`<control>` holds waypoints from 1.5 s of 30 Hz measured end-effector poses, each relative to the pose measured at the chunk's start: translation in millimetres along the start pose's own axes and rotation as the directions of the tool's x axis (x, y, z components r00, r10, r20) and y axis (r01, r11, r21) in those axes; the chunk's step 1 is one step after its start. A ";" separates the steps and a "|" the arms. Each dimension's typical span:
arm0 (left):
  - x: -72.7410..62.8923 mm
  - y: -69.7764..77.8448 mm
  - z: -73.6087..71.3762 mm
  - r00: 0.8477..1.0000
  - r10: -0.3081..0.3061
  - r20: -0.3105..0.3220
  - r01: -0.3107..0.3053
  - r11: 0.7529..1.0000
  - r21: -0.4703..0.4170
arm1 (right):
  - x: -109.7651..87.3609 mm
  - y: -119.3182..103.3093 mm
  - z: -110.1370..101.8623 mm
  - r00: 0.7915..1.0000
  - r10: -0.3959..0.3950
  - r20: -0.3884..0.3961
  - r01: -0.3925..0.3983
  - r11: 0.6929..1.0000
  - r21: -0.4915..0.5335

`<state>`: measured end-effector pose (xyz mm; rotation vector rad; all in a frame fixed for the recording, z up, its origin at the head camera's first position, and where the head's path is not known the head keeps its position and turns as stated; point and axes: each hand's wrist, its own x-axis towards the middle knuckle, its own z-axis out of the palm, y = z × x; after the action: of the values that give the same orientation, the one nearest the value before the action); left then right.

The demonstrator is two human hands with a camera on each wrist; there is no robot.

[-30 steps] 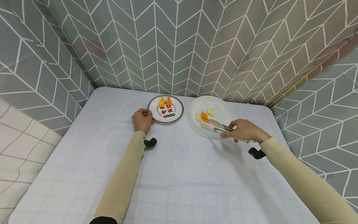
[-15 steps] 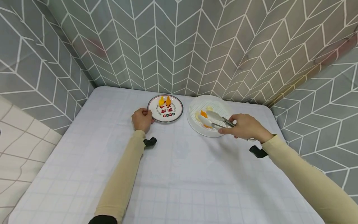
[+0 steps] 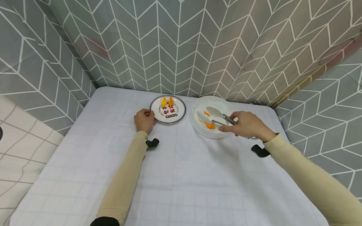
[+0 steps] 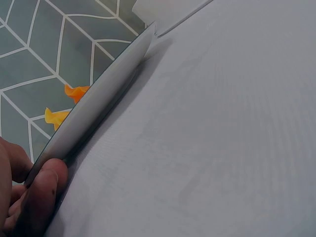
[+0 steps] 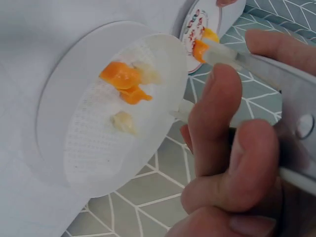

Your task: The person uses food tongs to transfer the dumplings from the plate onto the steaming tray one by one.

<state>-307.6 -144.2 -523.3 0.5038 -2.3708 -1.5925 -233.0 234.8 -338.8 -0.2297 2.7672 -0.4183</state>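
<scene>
My left hand pinches the rim of a small white plate with a dark-ringed edge and red lettering. Thumb above and fingers below hold the plate in the left wrist view. A yellow dumpling-shaped piece and an orange one sit on it. My right hand grips metal tongs with pale tips, spread apart over a round white perforated tray. In the right wrist view, two orange pieces touch on the tray, beside pale yellowish pieces. Nothing visible is between the tong tips.
A white cloth covers the table. Grey chevron-patterned curtains stand close behind it and along its sides. The plate and the tray are near the back edge, with a narrow gap between them.
The tong tips have spread apart and lifted slightly, and an orange piece shows below them on the tray. The left hand and the plate have stayed in place.
</scene>
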 end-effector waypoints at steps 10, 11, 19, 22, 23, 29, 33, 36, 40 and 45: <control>1.6 1.9 -4.2 1.000 -0.004 0.010 0.004 1.000 -0.005 | 18.8 -33.5 -0.7 0.985 -0.055 -0.165 0.052 0.998 -0.020; 1.2 1.6 -4.0 1.000 -0.008 0.013 0.008 1.000 -0.006 | 22.7 -36.7 2.2 0.982 -0.056 -0.181 0.052 0.998 -0.026; -0.9 -1.1 -0.4 1.000 -0.017 0.006 0.017 1.000 -0.006 | 60.4 -65.1 33.0 0.979 -0.035 -0.200 0.031 0.999 -0.021; -1.8 -2.0 1.4 1.000 -0.013 0.010 0.013 1.000 -0.007 | 72.3 -74.0 43.6 0.980 -0.041 -0.195 0.039 0.999 -0.010; -2.2 -2.3 1.8 1.000 -0.013 0.013 0.013 1.000 -0.008 | 75.7 -76.5 46.8 0.980 -0.042 -0.192 0.042 0.999 -0.004; -4.3 -1.7 -1.7 1.000 -0.026 0.013 0.026 1.000 -0.006 | 90.2 -90.9 60.6 0.981 -0.072 -0.181 0.072 0.997 -0.007; -6.6 0.0 -2.7 1.000 -0.014 0.008 0.014 1.000 -0.004 | 94.5 -96.4 68.1 0.977 -0.079 -0.198 0.074 0.997 -0.030; -7.4 0.7 -3.3 1.000 -0.008 0.005 0.008 1.000 -0.002 | 99.1 -99.2 72.8 0.976 -0.083 -0.199 0.078 0.996 -0.030; -6.8 0.8 -3.9 1.000 -0.011 0.003 0.011 1.000 -0.002 | 106.0 -102.2 76.3 0.975 -0.089 -0.203 0.084 0.996 -0.032; -6.6 0.8 -2.7 1.000 -0.017 0.011 0.017 1.000 -0.005 | 113.1 -101.5 79.1 0.976 -0.076 -0.203 0.067 0.997 -0.049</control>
<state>-300.7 -143.5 -521.5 0.5172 -2.3759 -1.6122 -300.1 95.3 -412.3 -0.3136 2.9791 -0.4234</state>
